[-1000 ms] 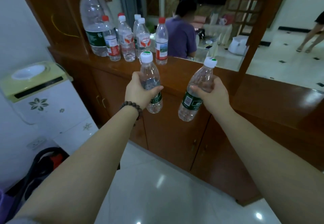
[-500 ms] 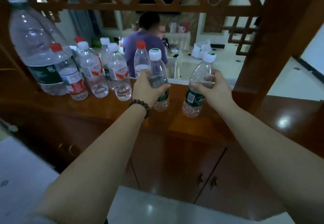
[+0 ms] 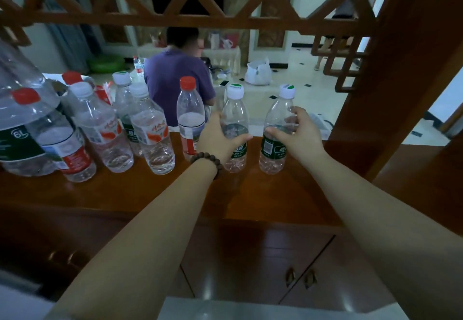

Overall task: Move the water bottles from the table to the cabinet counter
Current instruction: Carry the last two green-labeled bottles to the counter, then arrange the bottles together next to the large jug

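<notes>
Two clear water bottles with white caps and green labels stand upright on the wooden cabinet counter (image 3: 275, 194). My left hand (image 3: 218, 139) is wrapped around the left bottle (image 3: 235, 111). My right hand (image 3: 298, 134) grips the right bottle (image 3: 278, 109), fingers curled round its middle. Both bottle bases rest on the counter. To their left stands a row of several other bottles, the nearest with a red cap (image 3: 189, 116).
A large 6L jug (image 3: 17, 124) stands at the far left of the counter. A wooden lattice (image 3: 225, 6) hangs above and a thick post (image 3: 390, 74) rises on the right. A person in a purple shirt (image 3: 172, 76) sits beyond the counter. Cabinet doors (image 3: 250, 269) lie below.
I have stepped closer. Both hands carried the two bottles up from in front of the cabinet and set them down on the counter beside the row.
</notes>
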`<action>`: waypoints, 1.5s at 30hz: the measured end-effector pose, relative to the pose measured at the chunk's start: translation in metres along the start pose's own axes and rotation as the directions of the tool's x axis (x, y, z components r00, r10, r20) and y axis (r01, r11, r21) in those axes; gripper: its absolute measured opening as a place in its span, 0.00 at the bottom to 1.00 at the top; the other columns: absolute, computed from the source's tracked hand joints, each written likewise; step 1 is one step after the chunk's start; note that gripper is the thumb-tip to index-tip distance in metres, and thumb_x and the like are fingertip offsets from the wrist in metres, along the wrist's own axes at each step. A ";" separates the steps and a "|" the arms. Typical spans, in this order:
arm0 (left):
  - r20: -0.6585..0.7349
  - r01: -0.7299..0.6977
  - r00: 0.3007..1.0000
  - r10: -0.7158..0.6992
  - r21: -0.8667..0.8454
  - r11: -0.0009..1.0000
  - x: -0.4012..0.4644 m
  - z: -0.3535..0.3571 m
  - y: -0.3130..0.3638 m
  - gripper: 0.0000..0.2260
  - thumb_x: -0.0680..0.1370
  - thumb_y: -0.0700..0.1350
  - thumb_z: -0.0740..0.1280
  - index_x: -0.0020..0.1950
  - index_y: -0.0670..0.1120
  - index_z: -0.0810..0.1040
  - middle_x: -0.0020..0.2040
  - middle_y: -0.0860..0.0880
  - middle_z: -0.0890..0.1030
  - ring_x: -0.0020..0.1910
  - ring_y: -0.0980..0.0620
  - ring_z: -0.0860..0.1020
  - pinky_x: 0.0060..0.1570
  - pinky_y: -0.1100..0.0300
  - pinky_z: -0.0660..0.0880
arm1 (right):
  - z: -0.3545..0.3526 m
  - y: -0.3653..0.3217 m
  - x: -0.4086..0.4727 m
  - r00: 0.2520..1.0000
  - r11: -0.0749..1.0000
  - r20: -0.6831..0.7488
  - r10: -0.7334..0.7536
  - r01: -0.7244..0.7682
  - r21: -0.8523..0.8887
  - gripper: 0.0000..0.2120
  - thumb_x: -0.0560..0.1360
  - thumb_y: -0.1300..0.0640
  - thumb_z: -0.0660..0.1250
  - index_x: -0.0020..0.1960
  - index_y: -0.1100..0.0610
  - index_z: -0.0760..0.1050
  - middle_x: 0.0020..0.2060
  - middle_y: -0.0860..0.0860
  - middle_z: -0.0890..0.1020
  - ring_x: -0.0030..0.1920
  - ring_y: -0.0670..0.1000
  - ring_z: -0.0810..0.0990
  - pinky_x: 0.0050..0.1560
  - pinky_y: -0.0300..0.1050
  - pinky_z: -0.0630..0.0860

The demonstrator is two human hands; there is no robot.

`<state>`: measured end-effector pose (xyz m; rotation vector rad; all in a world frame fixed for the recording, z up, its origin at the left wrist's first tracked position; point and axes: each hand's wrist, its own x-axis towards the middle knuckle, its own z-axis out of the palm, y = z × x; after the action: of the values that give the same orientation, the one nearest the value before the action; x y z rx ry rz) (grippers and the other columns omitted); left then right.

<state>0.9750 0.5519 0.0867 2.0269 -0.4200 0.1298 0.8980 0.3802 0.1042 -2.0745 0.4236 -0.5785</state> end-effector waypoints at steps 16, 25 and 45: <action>-0.004 0.010 1.000 -0.010 0.018 1.000 -0.007 0.002 0.001 0.37 0.66 0.59 0.75 0.70 0.49 0.64 0.62 0.50 0.76 0.59 0.51 0.76 0.56 0.57 0.73 | -0.007 0.006 -0.002 1.000 0.999 0.018 0.006 -0.006 -0.046 0.43 0.67 0.44 0.75 0.75 0.55 0.58 0.67 0.54 0.73 0.67 0.54 0.72 0.62 0.47 0.70; -0.081 0.090 0.994 -0.079 0.133 0.987 -0.042 -0.008 0.005 0.36 0.75 0.64 0.62 0.76 0.47 0.57 0.74 0.46 0.66 0.71 0.46 0.66 0.67 0.47 0.67 | -0.026 0.006 -0.040 0.995 0.983 0.013 -0.097 0.098 -0.155 0.43 0.69 0.40 0.71 0.75 0.56 0.57 0.71 0.56 0.68 0.70 0.54 0.68 0.67 0.50 0.67; -0.530 0.299 0.847 -0.051 0.394 0.869 -0.152 -0.189 -0.021 0.18 0.76 0.56 0.65 0.61 0.48 0.73 0.56 0.47 0.79 0.55 0.48 0.77 0.52 0.54 0.75 | 0.073 -0.113 -0.104 0.762 0.821 0.338 -0.552 0.567 0.064 0.25 0.74 0.48 0.68 0.69 0.54 0.69 0.64 0.52 0.74 0.63 0.48 0.72 0.56 0.32 0.65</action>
<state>0.8570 0.7623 0.1184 2.3781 0.1626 0.6899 0.8606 0.5416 0.1404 -2.2858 -0.4205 -0.5297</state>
